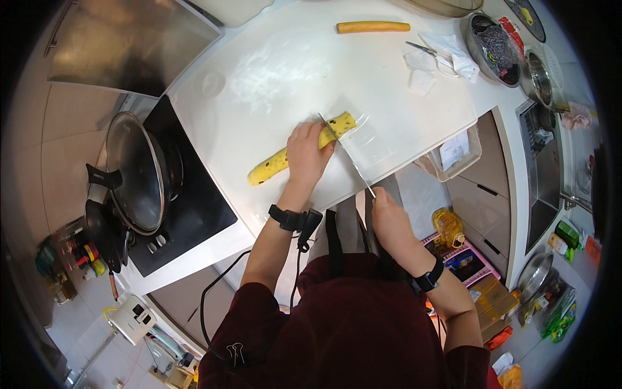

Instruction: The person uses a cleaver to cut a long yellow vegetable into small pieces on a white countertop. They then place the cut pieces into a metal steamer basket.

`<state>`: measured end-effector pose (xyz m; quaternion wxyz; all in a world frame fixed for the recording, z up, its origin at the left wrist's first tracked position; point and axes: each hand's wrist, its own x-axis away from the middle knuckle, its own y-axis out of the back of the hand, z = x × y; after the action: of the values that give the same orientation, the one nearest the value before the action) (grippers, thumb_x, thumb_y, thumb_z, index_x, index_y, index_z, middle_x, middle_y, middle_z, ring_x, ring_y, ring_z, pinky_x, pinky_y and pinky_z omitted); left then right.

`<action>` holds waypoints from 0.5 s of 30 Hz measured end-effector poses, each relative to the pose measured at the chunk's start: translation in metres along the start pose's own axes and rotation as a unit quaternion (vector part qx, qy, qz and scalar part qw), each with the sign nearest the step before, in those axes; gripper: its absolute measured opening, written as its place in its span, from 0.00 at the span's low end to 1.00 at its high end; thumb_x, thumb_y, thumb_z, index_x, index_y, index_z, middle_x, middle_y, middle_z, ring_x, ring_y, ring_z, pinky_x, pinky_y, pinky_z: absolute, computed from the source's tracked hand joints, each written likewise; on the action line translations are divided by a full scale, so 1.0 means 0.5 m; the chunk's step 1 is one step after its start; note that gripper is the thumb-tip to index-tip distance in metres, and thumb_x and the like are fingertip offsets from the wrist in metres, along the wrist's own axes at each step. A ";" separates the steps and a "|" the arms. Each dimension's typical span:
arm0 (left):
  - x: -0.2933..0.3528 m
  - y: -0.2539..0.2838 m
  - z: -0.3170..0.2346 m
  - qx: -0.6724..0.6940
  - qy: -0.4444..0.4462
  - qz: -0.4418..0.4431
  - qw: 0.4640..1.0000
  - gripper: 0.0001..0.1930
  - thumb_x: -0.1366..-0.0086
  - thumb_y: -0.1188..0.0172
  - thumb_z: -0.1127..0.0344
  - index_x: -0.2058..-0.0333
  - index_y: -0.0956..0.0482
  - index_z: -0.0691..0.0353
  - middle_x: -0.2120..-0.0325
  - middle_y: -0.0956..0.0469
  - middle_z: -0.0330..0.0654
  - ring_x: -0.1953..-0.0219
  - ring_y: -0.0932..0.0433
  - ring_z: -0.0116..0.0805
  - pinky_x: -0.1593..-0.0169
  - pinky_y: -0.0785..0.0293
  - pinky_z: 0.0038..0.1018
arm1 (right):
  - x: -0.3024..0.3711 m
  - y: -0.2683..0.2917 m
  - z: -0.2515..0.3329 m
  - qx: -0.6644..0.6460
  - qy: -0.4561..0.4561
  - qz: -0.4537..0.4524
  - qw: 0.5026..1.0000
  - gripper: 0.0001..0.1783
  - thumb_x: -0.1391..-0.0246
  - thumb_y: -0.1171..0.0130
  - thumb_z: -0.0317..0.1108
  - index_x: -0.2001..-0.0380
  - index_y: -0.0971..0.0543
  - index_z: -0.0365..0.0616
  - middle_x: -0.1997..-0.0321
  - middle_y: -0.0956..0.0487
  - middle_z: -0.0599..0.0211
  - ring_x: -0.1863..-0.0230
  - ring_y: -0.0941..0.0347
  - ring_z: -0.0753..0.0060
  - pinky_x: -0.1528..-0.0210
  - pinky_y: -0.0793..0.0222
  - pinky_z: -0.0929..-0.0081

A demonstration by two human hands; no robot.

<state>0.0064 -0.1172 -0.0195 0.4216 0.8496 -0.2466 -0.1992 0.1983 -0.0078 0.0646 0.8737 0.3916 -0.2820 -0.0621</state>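
A long yellow dough log (268, 168) dotted with dark bits lies slantwise on the white worktop. My left hand (306, 152) is closed over its middle, so that stretch is hidden. In my right hand (391, 215), near the counter's front edge, is the handle of a long thin-bladed knife (350, 157). The blade crosses the log just right of my left fingers, toward its right end. Whether it has cut into the dough I cannot tell. Beneath the right end is what looks like a clear plastic piece (369, 126).
White flour (269, 71) is spread beyond the log. A wooden rolling pin (373, 27) lies at the back, with scissors (434, 53) and tissue to its right. A lidded wok (136, 172) stands on the black hob (194, 220) at left. Metal bowls (491, 48) are far right.
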 end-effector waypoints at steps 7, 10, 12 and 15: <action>0.000 0.000 0.008 0.018 0.006 0.011 1.000 0.21 0.51 0.31 0.64 0.57 0.23 0.59 0.60 0.24 0.43 0.56 0.27 0.46 0.53 0.31 0.39 | 0.002 0.021 -0.022 -0.083 0.045 -0.042 0.995 0.15 0.41 0.51 0.25 0.50 0.32 0.36 0.59 0.23 0.40 0.62 0.26 0.35 0.62 0.28 0.50; -0.002 0.001 0.006 0.007 0.008 0.020 1.000 0.22 0.51 0.30 0.63 0.56 0.23 0.58 0.60 0.24 0.44 0.55 0.27 0.46 0.52 0.31 0.39 | 0.019 0.065 -0.043 -0.105 0.100 -0.078 0.986 0.17 0.40 0.49 0.25 0.47 0.31 0.38 0.56 0.24 0.42 0.59 0.26 0.37 0.61 0.28 0.53; -0.003 0.001 0.003 -0.006 0.006 0.023 1.000 0.23 0.51 0.29 0.63 0.55 0.24 0.59 0.60 0.24 0.45 0.55 0.27 0.47 0.52 0.31 0.40 | 0.029 0.107 -0.062 -0.097 0.117 -0.083 0.985 0.19 0.40 0.49 0.26 0.45 0.30 0.41 0.51 0.25 0.46 0.57 0.25 0.42 0.61 0.26 0.57; -0.005 -0.001 -0.004 -0.032 0.007 0.029 0.999 0.24 0.52 0.28 0.62 0.55 0.23 0.60 0.60 0.25 0.47 0.56 0.27 0.49 0.52 0.29 0.41 | 0.025 0.180 -0.105 -0.023 0.176 -0.150 0.973 0.22 0.43 0.47 0.24 0.44 0.28 0.47 0.50 0.25 0.53 0.58 0.24 0.44 0.61 0.25 0.58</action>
<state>0.0057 -0.1140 -0.0185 0.4563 0.8294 -0.2614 -0.1888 0.2270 0.0838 0.1069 0.8990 0.4141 -0.0603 -0.1290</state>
